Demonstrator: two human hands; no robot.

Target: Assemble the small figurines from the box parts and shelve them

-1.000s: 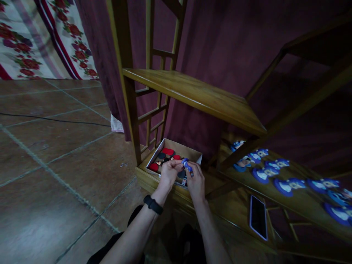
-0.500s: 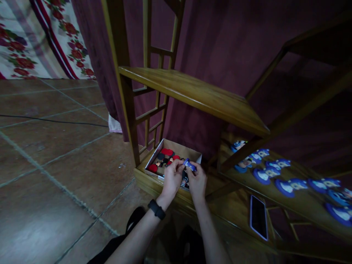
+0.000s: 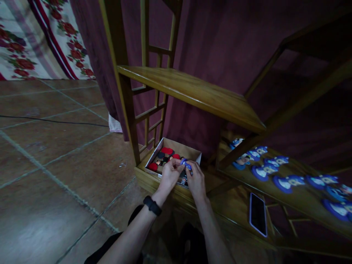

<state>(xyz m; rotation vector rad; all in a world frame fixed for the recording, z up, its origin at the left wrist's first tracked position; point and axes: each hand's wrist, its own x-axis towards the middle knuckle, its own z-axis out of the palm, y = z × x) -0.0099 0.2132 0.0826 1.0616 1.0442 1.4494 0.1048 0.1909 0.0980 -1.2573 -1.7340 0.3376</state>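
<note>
Between both hands is a small blue-purple figurine (image 3: 186, 164), held above the near right part of an open cardboard box (image 3: 194, 151). My left hand (image 3: 171, 173), with a black band on its wrist, pinches the figurine from the left. The fingers of my right hand (image 3: 195, 178) close on it from the other side. Inside the box lie several small figures with red and black parts (image 3: 167, 150); my hands cover some of them. The finer details of the held figurine are hidden by the fingers.
Several blue-and-white figurines (image 3: 288, 182) stand on the right-hand shelf (image 3: 308, 205). A phone (image 3: 257, 214) lies on the lower wooden board. A wooden shelf (image 3: 192, 95) juts out above the box. Tiled floor (image 3: 68, 165) with a black cable (image 3: 55, 121) spreads to the left.
Both hands have shifted slightly left with the figurine, which has been turned a little between the fingers. The view has moved slightly.
</note>
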